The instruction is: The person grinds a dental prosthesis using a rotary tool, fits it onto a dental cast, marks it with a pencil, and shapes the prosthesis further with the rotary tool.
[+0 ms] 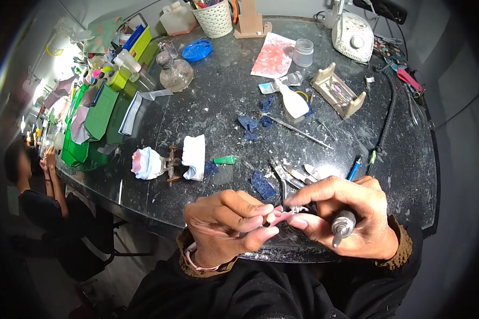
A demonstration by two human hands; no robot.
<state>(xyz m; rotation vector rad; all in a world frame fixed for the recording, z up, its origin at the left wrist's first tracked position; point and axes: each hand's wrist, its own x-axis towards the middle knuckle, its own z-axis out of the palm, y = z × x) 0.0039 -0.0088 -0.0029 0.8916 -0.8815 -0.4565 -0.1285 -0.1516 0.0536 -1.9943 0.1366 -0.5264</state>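
Note:
My left hand (226, 220) is closed, its fingertips pinching one end of a small pink denture piece (280, 216) with pale teeth or clasps. My right hand (354, 215) has a metal rotary handpiece (344, 223) tucked in its palm, tip pointing down toward me. Its thumb and forefinger are at the other end of the denture piece, seemingly touching it. Just beyond the hands lie pliers (281, 178) and other metal tools. To the left, an articulator (172, 166) lies between a white plaster cast (194, 158) and a second cast (148, 165) with a pink part.
Around the black tabletop (218, 111) are a green piece (224, 159), blue scraps (262, 184), a white bottle (292, 101), a bur rack (338, 91), a jar (303, 52) and a glass burner (175, 74). A cord (391, 106) runs at right. Green bins (98, 111) and another person (42, 204) are left.

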